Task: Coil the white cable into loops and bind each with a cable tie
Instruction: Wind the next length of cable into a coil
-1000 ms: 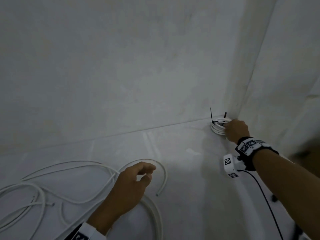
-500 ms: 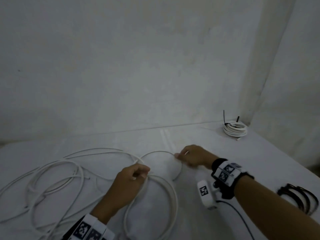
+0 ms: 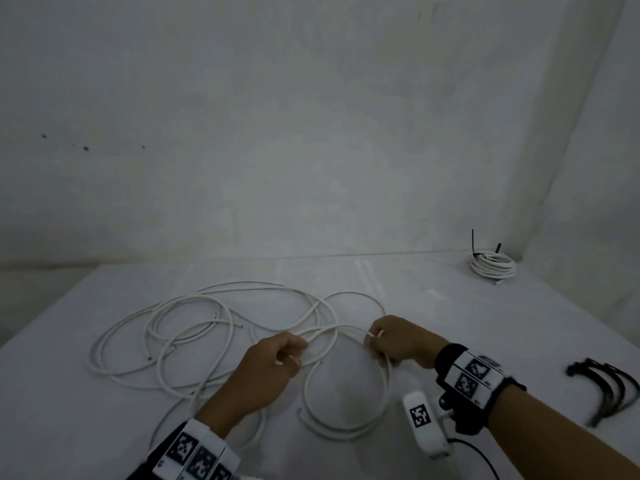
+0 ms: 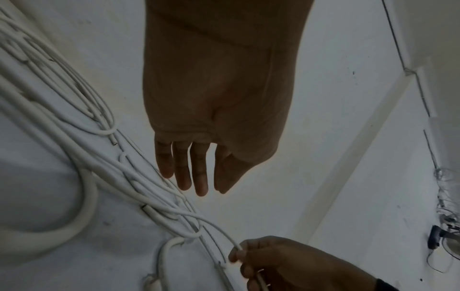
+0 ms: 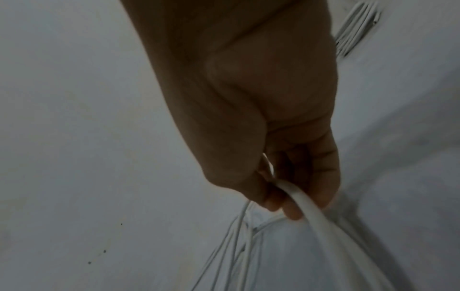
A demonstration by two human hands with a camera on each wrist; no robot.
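White cable (image 5: pixel 305 200) lay sprawled in loose, overlapping rings across the pale surface (image 3: pixel 450 323), most of it to the left, with one smaller ring between the two hands. It held broad curves instead of falling flat, so it was probably light and springy: stiff enough to keep a loop, and likely to spring open if let go. The jacket looked smooth and might slide through a loose hold.

The right hand (image 3: pixel 401 344) had its grip clamped on a strand, fingers curled round it where the small ring crossed itself, a sensible place to gather turns. The left hand (image 3: pixel 266 372) hung over the tangle. Its wrist view showed the fingers (image 4: pixel 199 177) nearly straight and side by side, with nothing between them (from the head view the knuckles hid the fingertips, so contact with the cable could not be told).

Several cut ends showed in the heap, and it was unclear whether this was one length or several. The dim, grainy light blurred the crossings.

A bound coil (image 3: pixel 491 266) sat in the far right corner, well apart. Dark, curved cable ties (image 3: pixel 609 389) lay to the right of the right forearm, smeared and partly cut off at the edge.
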